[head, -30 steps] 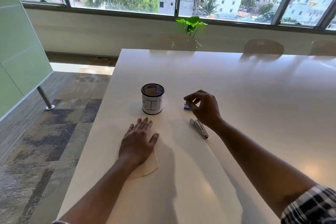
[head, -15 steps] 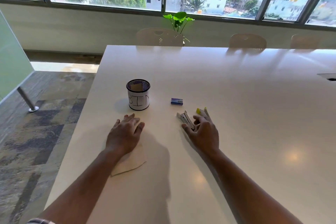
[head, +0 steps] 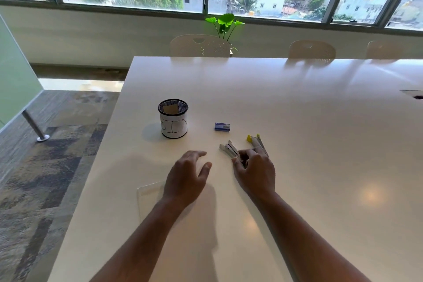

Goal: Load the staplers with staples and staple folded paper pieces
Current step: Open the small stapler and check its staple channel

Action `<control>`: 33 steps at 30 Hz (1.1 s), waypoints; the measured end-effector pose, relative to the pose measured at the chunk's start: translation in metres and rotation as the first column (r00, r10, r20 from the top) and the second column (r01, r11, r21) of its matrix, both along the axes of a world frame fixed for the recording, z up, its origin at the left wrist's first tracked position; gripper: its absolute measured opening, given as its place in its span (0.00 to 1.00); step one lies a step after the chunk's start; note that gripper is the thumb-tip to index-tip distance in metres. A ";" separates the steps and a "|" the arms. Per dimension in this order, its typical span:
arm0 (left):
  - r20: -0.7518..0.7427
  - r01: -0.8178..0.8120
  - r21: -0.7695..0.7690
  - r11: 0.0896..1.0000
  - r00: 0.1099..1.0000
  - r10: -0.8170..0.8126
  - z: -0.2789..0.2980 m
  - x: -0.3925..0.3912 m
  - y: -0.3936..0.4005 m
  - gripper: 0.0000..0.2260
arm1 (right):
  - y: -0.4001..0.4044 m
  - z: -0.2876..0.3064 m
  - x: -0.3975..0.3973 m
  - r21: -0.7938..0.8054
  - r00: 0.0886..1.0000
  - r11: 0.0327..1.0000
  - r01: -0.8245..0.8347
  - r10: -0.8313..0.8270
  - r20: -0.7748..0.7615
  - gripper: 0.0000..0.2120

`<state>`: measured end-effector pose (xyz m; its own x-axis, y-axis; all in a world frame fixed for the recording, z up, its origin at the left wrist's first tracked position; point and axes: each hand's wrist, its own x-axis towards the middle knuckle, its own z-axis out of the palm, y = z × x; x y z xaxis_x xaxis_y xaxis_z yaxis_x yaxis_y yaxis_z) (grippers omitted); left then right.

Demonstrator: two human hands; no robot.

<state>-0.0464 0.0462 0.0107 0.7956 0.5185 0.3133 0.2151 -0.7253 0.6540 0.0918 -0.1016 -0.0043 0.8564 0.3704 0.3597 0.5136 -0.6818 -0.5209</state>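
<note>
A silver stapler [head: 228, 149] and a yellow stapler [head: 254, 141] lie side by side on the white table [head: 297, 121]. My right hand [head: 255, 173] covers their near ends, with thumb and forefinger curled at the rear of the silver stapler. A small blue staple box [head: 222, 126] lies just beyond them. My left hand [head: 187, 176] hovers with relaxed fingers left of the silver stapler and holds nothing. A pale paper piece [head: 150, 192] lies flat to the left of my left wrist.
A black mesh cup [head: 173, 119] labelled BIN stands at the left with a folded piece inside. The table's left edge [head: 98, 158] drops to carpet. Chairs [head: 200, 46] and a green plant [head: 224, 24] are at the far side.
My left hand has lifted off the paper and moved right toward the staplers. My right hand, earlier by the staple box, stays on the staplers' near ends.
</note>
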 end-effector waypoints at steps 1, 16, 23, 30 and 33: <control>0.016 0.015 -0.002 1.000 1.000 -0.015 -0.003 0.000 -0.001 0.16 | -0.001 0.000 0.000 0.015 1.000 1.000 -0.020 0.019 0.001 0.12; 0.333 0.067 -0.380 0.923 0.941 0.069 -0.012 -0.004 0.006 0.11 | -0.008 -0.005 -0.004 0.223 0.850 0.824 -0.520 0.476 0.225 0.11; 0.397 0.162 -0.561 0.812 0.913 0.092 -0.011 -0.006 0.008 0.10 | -0.005 -0.007 -0.008 0.286 0.807 0.759 -0.585 0.581 0.106 0.13; 0.353 0.195 -0.548 0.814 0.936 0.014 -0.007 -0.007 0.005 0.12 | -0.004 -0.001 -0.015 0.272 0.803 0.759 -0.592 0.584 0.116 0.18; 0.363 0.231 -0.552 0.801 0.932 -0.019 -0.006 -0.009 0.000 0.13 | -0.001 -0.005 -0.015 0.203 0.803 0.777 -0.597 0.578 0.148 0.11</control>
<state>-0.0552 0.0466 0.0051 0.7732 0.5880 0.2375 -0.1506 -0.1936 0.9695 0.0765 -0.1028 -0.0088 0.4671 0.6921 0.5503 0.8179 -0.1018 -0.5663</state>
